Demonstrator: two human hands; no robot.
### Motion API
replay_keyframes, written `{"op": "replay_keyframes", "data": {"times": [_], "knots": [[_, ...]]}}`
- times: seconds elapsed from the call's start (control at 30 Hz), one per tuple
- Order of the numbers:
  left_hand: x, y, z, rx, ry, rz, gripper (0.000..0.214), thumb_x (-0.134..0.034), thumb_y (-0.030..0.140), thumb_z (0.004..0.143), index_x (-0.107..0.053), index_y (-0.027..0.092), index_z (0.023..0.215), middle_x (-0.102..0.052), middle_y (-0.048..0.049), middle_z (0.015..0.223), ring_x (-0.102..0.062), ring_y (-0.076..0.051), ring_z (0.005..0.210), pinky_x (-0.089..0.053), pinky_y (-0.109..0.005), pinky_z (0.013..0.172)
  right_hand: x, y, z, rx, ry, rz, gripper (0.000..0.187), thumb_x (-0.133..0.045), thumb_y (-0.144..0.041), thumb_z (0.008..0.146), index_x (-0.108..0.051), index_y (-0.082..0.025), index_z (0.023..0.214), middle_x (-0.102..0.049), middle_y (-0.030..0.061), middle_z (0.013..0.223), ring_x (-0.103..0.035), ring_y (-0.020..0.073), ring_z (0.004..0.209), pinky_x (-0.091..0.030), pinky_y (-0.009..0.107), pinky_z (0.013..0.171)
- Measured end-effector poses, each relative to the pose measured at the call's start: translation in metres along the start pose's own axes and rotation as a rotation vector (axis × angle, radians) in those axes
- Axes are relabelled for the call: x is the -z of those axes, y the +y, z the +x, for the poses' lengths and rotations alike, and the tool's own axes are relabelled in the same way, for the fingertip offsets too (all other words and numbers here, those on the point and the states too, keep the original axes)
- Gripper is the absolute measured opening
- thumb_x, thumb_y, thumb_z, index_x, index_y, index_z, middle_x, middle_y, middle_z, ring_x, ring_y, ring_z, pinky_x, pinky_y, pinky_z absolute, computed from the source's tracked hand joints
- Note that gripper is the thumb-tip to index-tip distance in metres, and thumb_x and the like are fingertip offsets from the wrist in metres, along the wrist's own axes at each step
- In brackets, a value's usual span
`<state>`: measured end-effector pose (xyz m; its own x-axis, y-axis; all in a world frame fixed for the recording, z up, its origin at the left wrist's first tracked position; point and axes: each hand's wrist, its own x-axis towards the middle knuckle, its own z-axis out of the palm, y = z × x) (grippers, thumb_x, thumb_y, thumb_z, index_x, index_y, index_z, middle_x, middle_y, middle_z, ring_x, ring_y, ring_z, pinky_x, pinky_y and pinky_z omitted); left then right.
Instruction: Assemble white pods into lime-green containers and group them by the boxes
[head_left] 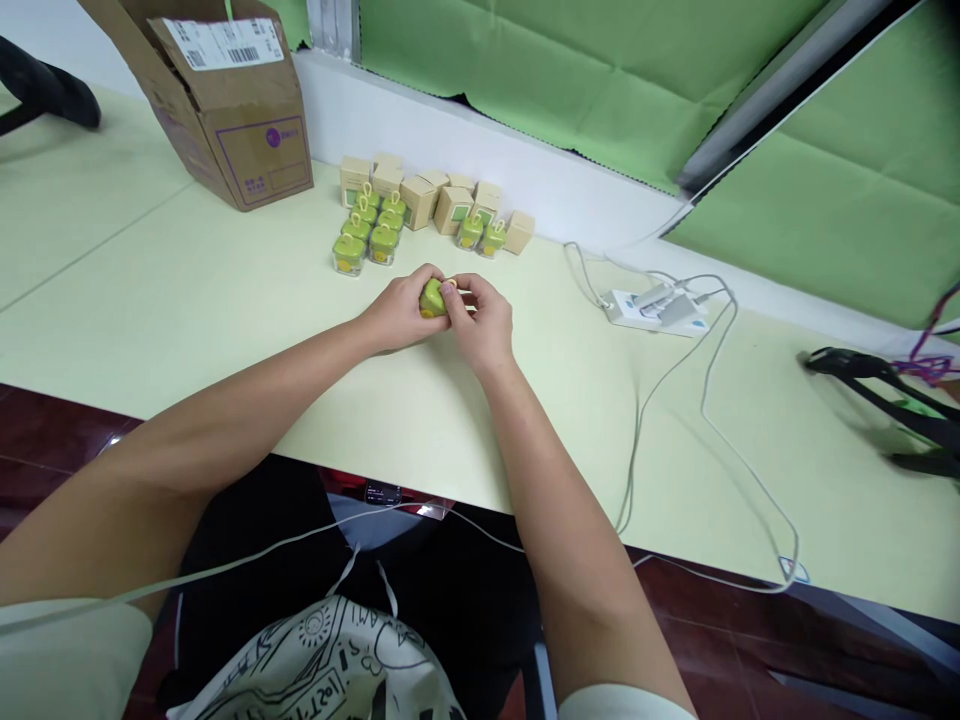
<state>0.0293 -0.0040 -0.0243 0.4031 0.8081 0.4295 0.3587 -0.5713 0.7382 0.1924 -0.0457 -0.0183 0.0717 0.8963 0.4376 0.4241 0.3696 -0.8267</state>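
Between my two hands, over the pale table, is a small jar with a green lid (433,298). My left hand (403,312) is wrapped round its left side. The thumb and fingers of my right hand (484,322) close on its right side, near a pale loop at the lid's edge. Just beyond, several matching green-lidded jars (384,240) with loops stand in two rows. Two more such jars (471,232) stand to the right, in front of small cardboard boxes (454,208). The underside of the held jar is hidden by my fingers.
A large open carton (259,150) stands at the back left. On the right lies a white power strip (656,312) with plugs; its cables (709,400) run over the table's front edge. A black stand (885,395) is at the far right. Green cloth covers the panels behind.
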Motion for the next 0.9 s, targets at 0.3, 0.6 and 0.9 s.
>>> {"op": "replay_keyframes", "data": {"times": [0.3, 0.6, 0.9], "knots": [[-0.001, -0.001, -0.001, -0.175, 0.008, -0.003, 0.037, -0.064, 0.03, 0.09, -0.057, 0.023, 0.127, -0.073, -0.0066, 0.12, -0.07, -0.022, 0.103, -0.055, -0.037, 0.092, -0.001, 0.002, 0.002, -0.237, -0.095, 0.324, 0.058, -0.082, -0.076, 0.079, -0.066, -0.028, 0.107, -0.075, 0.0044, 0.116, -0.075, 0.0202, 0.095, -0.066, 0.037, 0.081], [-0.005, -0.006, -0.001, -0.132, -0.031, 0.132, 0.047, -0.062, 0.029, 0.094, -0.058, 0.02, 0.141, -0.064, -0.0136, 0.141, -0.064, -0.031, 0.133, -0.053, -0.048, 0.115, -0.006, 0.007, 0.002, -0.434, -0.059, 0.473, 0.051, -0.089, -0.064, 0.078, -0.064, -0.029, 0.107, -0.072, 0.0002, 0.101, -0.073, 0.0163, 0.084, -0.065, 0.032, 0.075], [0.035, -0.021, 0.021, -0.341, 0.368, 0.13, 0.021, -0.062, 0.037, 0.097, -0.066, 0.024, 0.113, -0.073, -0.0092, 0.113, -0.067, -0.025, 0.108, -0.055, -0.045, 0.098, -0.01, 0.029, 0.005, -0.256, 0.093, 0.121, 0.046, -0.075, -0.068, 0.088, -0.069, -0.028, 0.109, -0.068, 0.0037, 0.111, -0.068, 0.0157, 0.08, -0.068, 0.037, 0.077]]}}
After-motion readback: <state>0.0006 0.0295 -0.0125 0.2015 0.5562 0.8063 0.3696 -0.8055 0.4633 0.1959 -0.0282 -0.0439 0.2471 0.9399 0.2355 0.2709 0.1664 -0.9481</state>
